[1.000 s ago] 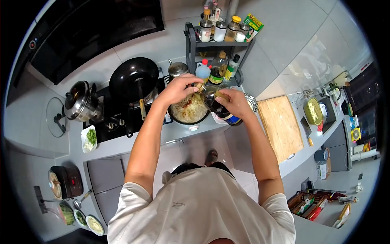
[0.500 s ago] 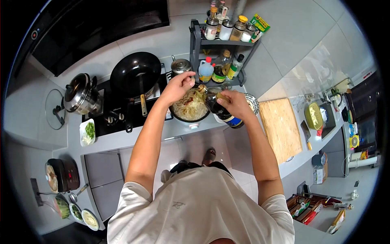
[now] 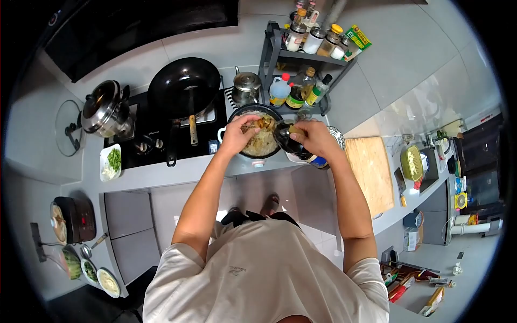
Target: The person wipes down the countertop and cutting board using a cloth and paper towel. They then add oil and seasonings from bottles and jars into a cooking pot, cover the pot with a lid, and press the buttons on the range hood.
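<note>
A dark glass bottle [image 3: 284, 139] with a blue label is tilted in my right hand [image 3: 316, 140], its neck pointing left over the pot. Below it sits a round pot [image 3: 262, 157] of pale, noodle-like food [image 3: 259, 144]. My left hand [image 3: 240, 133] is over the pot's left side near the bottle's mouth, fingers bent together. Whether it holds something small, such as the cap, is hidden. A patterned bowl [image 3: 337, 137] is partly covered by my right hand.
A black wok [image 3: 183, 81] and a steel pot [image 3: 102, 116] stand on the stove. Behind are a small kettle [image 3: 246, 86] and a seasoning rack [image 3: 272, 51]. A wooden board [image 3: 370, 175] and a knife [image 3: 399, 180] lie right; chopped greens [image 3: 114, 160] sit left.
My left hand has moved down, closer to the pot and the bottle's mouth. The bottle stays tilted in my right hand. The camera view has shifted slightly.
</note>
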A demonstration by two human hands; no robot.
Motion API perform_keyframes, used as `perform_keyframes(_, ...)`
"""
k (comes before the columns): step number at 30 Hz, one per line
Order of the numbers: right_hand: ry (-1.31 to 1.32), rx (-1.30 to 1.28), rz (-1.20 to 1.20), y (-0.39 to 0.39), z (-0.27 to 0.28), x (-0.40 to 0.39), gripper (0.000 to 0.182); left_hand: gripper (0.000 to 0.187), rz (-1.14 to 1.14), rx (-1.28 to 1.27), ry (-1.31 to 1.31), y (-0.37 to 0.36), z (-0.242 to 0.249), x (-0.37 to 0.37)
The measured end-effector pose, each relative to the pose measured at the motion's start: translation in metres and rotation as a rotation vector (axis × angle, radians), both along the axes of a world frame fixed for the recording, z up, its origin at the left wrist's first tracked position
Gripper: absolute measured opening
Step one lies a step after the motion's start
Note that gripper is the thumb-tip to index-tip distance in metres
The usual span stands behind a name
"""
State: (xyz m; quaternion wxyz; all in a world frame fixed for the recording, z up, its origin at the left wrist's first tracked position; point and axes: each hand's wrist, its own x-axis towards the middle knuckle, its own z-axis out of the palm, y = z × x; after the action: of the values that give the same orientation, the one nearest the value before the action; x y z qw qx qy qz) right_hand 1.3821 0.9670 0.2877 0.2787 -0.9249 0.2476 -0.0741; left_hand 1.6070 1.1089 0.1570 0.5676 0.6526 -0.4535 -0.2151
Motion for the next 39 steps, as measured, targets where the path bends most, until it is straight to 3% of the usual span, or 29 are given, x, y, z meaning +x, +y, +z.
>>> perform_keyframes(36,0.213,-0.047,0.032,0.008,0.014,0.029,0.031,0.038,0.023,0.006,-0.020,0.009,-0.004,0.004)
perform_keyframes(39,0.112,-0.113,0.066,0.005,0.005,0.026,0.026,0.038,0.020,0.015,-0.033,0.009,-0.005,0.005)
